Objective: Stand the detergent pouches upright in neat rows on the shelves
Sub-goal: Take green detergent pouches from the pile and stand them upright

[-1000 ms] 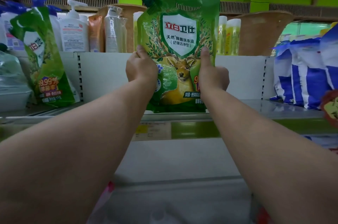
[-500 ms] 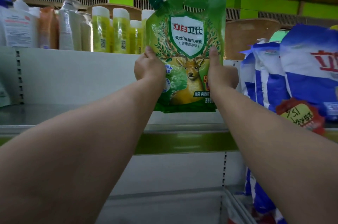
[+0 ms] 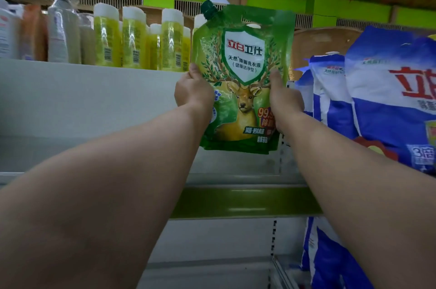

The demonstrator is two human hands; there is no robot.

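Observation:
A green detergent pouch point(image 3: 243, 71) with a deer picture and a dark spout cap is held upright in front of me, its bottom edge just above the middle shelf point(image 3: 236, 178). My left hand point(image 3: 193, 90) grips its left edge, thumb on the front. My right hand point(image 3: 284, 100) grips its right edge the same way. Blue and white detergent pouches point(image 3: 377, 100) stand upright on the same shelf directly to the right.
The shelf above carries yellow bottles point(image 3: 134, 38) and pale bottles point(image 3: 63, 31). A white back panel point(image 3: 94, 100) lies behind the open stretch of middle shelf to the left. More blue pouches point(image 3: 325, 255) stand on the lower shelf at right.
The view and the green pouch have shifted right along the shelf. The other green pouch at far left has left the view and the blue pouches now stand close on the right.

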